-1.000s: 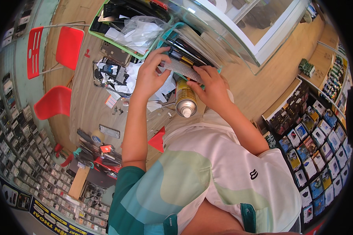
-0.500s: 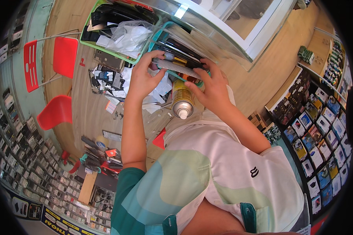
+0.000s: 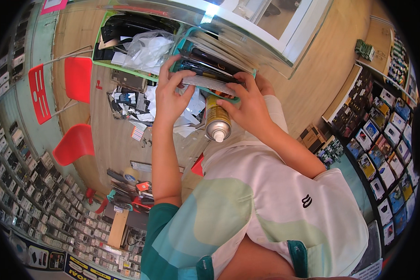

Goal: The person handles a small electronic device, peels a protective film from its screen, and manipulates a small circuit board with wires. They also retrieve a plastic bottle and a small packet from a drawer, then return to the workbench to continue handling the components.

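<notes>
Evidently, the left hand and right hand clamp fingers around a flat, greyish-white strip; uneven grip could drop it against the yellow, cylindrical metal spray can.

Both hands face each other, fingers bent, forearms stretched forward

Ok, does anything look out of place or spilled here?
Yes: a heap of paper and parts lies loose beside the green basket. It looks odd because similar white pieces sit contained inside that basket.
</notes>
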Demonstrator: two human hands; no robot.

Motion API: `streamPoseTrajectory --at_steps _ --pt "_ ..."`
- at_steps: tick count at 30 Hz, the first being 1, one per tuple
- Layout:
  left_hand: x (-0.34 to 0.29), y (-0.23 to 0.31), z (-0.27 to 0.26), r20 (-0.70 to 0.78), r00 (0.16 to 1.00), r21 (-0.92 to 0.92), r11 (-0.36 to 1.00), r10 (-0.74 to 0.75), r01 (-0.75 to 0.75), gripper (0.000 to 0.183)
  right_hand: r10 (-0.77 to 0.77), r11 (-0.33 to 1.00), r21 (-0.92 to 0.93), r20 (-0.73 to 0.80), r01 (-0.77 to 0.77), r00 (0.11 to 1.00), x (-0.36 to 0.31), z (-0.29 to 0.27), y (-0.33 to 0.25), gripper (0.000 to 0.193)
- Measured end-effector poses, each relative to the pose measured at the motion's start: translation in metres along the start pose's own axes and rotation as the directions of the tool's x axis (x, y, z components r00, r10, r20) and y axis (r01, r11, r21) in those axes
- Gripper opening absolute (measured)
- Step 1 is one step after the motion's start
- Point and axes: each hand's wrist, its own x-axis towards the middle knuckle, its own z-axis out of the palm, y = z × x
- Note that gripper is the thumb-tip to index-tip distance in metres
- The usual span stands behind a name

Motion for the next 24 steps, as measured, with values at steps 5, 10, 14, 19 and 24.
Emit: streamPoseTrajectory --at_steps 5,10,14,19,24 --pt "0.007 0.006 -0.006 0.084 0.993 0.076 0.994 0.077 -0.083 0.037 -0.020 0.999 0.033 0.042 0.019 0.999 -0.001 -0.005 -0.001 0.049" --pt "0.009 0.009 -0.002 0.100 0.992 0.108 0.991 0.073 -0.084 0.035 0.000 0.989 0.150 -0.011 0.001 1.000 0.004 -0.006 0.004 0.051" --pt "0.007 0.003 -0.001 0.098 0.993 0.111 0.990 0.072 -0.082 0.034 0.012 1.000 -0.006 -0.059 -0.013 0.998 0.003 -0.012 0.007 0.054" --pt "0.008 0.001 0.000 0.101 0.992 0.110 0.990 0.079 -0.091 0.034 -0.113 0.957 -0.276 -0.063 0.092 0.992 -0.002 -0.022 0.019 0.053" --pt "0.009 0.001 0.000 0.106 0.991 0.105 0.990 0.086 -0.097 0.033 -0.141 0.941 -0.311 -0.005 0.133 0.990 -0.010 -0.022 0.031 0.055"
